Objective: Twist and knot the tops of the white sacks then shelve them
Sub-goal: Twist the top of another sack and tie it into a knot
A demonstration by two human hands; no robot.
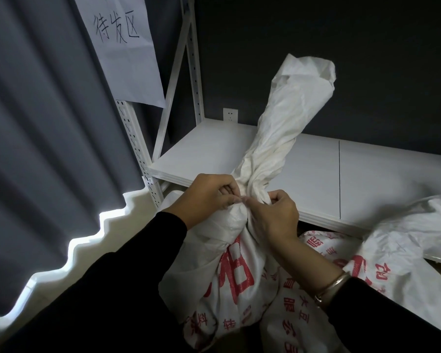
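A white sack with red print stands in front of me, below the white shelf. Its top is twisted into a long rope that rises up and to the right, flaring open at the end. My left hand and my right hand both pinch the sack's neck from either side, fingertips nearly touching. A second white sack lies to the right, partly resting on the shelf's front edge. More printed sack cloth shows beneath the shelf.
The shelf belongs to a white metal rack with perforated uprights. A paper sign with handwritten characters hangs on it. A grey curtain fills the left side. A wall socket sits on the dark wall behind.
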